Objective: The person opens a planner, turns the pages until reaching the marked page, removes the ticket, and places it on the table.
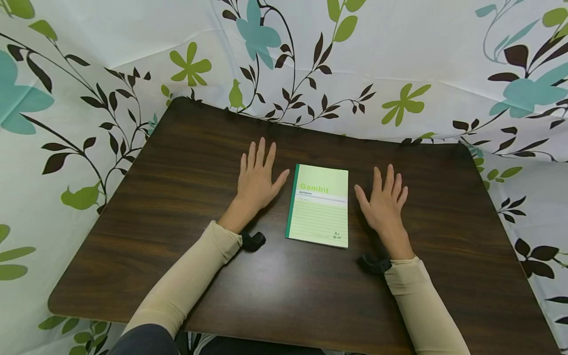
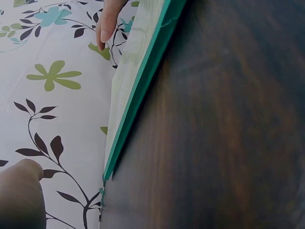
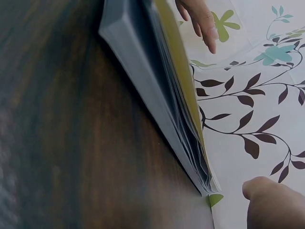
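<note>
A pale green notebook [image 1: 317, 206] with "Gambit" printed on its cover lies closed on the dark wooden table. Its teal spine [image 2: 143, 81] faces my left hand [image 1: 256, 180], which is spread palm down to the left, thumb pointing towards the book. To the right of the notebook is my right hand [image 1: 385, 202], fingers also straight and a small gap between thumb and cover edge. Neither hand holds anything. The right wrist view shows the slightly fanned page edges [image 3: 186, 129] side-on, with my right thumb [image 3: 274, 202] low at the right.
A wood-grain table [image 1: 146, 217] with rounded corners lies under both forearms. White cloth [image 1: 337, 98] with leaf, flower and bird prints hangs behind and around it. Black bands [image 1: 253, 241] sit at both wrists, below the light sleeves [image 1: 195, 276].
</note>
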Tool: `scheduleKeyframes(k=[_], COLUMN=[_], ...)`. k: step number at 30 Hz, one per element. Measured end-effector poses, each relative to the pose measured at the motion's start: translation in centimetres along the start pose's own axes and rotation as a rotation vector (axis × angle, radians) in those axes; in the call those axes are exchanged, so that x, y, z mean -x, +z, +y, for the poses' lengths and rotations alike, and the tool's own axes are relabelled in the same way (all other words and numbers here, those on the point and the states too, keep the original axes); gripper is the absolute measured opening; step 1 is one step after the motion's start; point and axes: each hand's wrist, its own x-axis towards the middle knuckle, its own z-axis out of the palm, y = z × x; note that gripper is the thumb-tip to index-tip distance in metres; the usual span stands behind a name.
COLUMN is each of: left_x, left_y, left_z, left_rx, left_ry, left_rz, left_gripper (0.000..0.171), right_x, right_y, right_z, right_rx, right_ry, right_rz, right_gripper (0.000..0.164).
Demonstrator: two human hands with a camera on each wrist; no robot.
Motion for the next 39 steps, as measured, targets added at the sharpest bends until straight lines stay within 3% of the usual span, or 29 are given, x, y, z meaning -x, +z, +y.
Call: scheduleKeyframes(k=[3,5,7,13,15,19,25,31,39], left_x=[-0.2,-0.3,-0.3,0.6,1.1,2.8,5.0,5.8,4.3], left_y=[-0.4,-0.8,-1.0,-1.9,-2.0,-1.9,-1.5,-1.3,-2.8], left_z=[0.0,0.0,0.0,0.4,0.6,0.6,0.4,0.6,1.8], left_rx=[-0.003,0.005,-0.003,0.029,0.046,0.048,0.065,0.073,0.053], left_ry=[0.000,0.011,0.039,0.125,0.131,0.133,0.135,0.136,0.188], left_rz=[-0.005,-0.049,-0.142,-0.542,-0.621,-0.714,-0.750,-0.757,-0.718], left_gripper=[0.081,0.082,0.085,0.099,0.102,0.107,0.107,0.106,0.107], right_x=[-0.4,-0.8,-1.2,-2.0,-2.0,-1.8,-2.5,-3.2,-3.5], right_y=[-0.3,-0.5,-0.7,-0.5,-0.1,0.8,1.4,1.5,-0.7], right_z=[-0.3,-0.5,-0.6,-0.8,-0.8,-0.6,-1.0,-1.2,-1.8], right_rx=[-0.004,-0.015,-0.029,-0.114,-0.149,-0.189,-0.219,-0.189,-0.105], right_ry=[-0.018,-0.038,-0.064,-0.153,-0.172,-0.190,-0.221,-0.222,-0.262], right_rz=[0.001,0.002,0.002,-0.095,-0.149,-0.259,-0.367,-0.416,-0.286], right_gripper=[0.088,0.085,0.081,0.067,0.067,0.073,0.078,0.076,0.064])
